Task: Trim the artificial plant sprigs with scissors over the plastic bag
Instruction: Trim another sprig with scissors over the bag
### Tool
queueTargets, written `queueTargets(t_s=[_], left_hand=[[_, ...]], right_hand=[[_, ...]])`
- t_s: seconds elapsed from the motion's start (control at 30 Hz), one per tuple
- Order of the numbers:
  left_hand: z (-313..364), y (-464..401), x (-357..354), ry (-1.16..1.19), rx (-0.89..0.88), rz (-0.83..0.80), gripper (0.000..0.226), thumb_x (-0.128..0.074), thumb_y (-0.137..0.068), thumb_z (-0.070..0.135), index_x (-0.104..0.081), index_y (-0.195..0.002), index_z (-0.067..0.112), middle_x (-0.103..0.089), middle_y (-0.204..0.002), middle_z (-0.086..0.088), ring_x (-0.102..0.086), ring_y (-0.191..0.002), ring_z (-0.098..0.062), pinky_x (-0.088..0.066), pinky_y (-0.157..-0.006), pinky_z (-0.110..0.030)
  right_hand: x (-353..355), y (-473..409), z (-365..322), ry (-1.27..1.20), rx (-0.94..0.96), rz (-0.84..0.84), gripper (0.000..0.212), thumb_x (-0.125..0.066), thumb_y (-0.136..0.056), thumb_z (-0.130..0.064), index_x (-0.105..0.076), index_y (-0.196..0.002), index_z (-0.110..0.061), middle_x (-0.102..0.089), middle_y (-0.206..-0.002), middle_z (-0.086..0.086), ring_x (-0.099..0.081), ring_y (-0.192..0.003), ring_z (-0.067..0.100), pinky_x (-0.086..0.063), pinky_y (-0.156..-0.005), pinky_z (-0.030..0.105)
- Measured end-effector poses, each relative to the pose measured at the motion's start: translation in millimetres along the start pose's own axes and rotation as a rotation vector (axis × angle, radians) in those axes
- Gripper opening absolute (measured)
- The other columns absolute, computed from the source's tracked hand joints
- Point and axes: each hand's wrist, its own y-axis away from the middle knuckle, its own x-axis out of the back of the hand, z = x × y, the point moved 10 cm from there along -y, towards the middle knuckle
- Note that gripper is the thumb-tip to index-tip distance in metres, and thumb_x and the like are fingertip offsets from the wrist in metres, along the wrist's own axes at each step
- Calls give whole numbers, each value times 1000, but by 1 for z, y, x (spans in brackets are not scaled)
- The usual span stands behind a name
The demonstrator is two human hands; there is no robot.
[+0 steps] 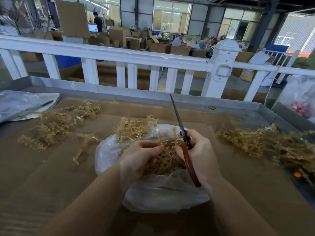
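Note:
A clear plastic bag [163, 196] lies open on the brown table in front of me, with a heap of tan trimmings inside. Above it my left hand [138, 159] pinches a tan artificial plant sprig [170, 142] by its stem. My right hand [199, 150] grips red-handled scissors [186, 149]. Their dark blades are closed and point up and away from me. The scissors sit just right of the sprig, close to it.
Loose tan sprigs lie in piles at the left [56, 123], behind the bag [136, 126] and at the right [265, 143]. A second plastic bag with a pen [25, 104] lies far left. A white railing [119, 57] borders the table's far side.

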Motion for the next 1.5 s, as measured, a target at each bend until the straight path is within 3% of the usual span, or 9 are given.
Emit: queueTargets(t_s=[0.07, 0.13, 0.27, 0.47, 0.63, 1.03, 1.17, 1.5], left_hand=[[5, -2, 6, 24, -39, 55, 6, -73, -77, 5, -72, -77, 11, -72, -74, -5, -64, -75, -20, -57, -68, -32], [12, -4, 11, 79, -87, 104, 7, -72, -78, 4, -68, -80, 9, -70, -74, -4, -66, -71, -15, -55, -57, -24], [21, -7, 17, 195, -147, 160, 12, -66, -83, 1, -62, -77, 10, -69, -62, -2, -66, -56, -9, -54, -49, -22], [25, -12, 23, 247, -185, 147, 20, -61, -88, 3, -62, -70, 12, -64, -60, -1, -63, -52, -7, -54, -51, -22], [17, -18, 25, 309, -156, 101, 14, -59, -88, 4, -61, -75, 9, -64, -60, -1, -64, -54, -8, -57, -56, -24], [13, -15, 26, 454, -133, 90, 26, -58, -89, 3, -61, -64, 11, -61, -55, -2, -61, -50, -11, -56, -52, -26], [11, -15, 27, 468, -128, 125, 21, -55, -91, 5, -57, -73, 12, -62, -55, 0, -61, -56, -11, -57, -53, -26], [12, -14, 28, 546, -161, 170, 18, -57, -90, 5, -56, -74, 13, -61, -53, 2, -60, -48, -6, -57, -53, -23]], right_hand=[[-1, 2, -3, 53, 25, -7, 15, -72, -83, -15, -64, -93, -22, -64, -77, -10, -61, -76, -3, -45, -65, 8], [-3, 6, -8, 120, 69, -20, 11, -72, -83, -26, -61, -85, -23, -56, -70, -16, -54, -74, -14, -38, -62, 2], [-17, 11, -7, 187, 110, -125, 16, -66, -86, -39, -57, -82, -26, -53, -67, -14, -52, -68, -3, -36, -62, 10], [-27, 15, -3, 372, 171, -191, 26, -57, -86, -52, -58, -95, -28, -60, -83, -11, -54, -82, 5, -43, -72, 20], [-31, 15, -1, 437, 213, -218, 31, -54, -87, -55, -57, -97, -26, -60, -82, -9, -54, -82, 9, -46, -75, 29], [-31, 16, 8, 417, 231, -259, 26, -58, -85, -55, -55, -96, -31, -53, -80, -14, -50, -80, 5, -37, -69, 19], [-32, 18, 10, 445, 236, -281, 25, -57, -85, -55, -54, -97, -33, -51, -80, -15, -47, -81, 4, -32, -67, 13], [-29, 18, 10, 491, 229, -313, 25, -52, -87, -58, -48, -85, -34, -52, -73, -14, -49, -74, 3, -32, -62, 17]])
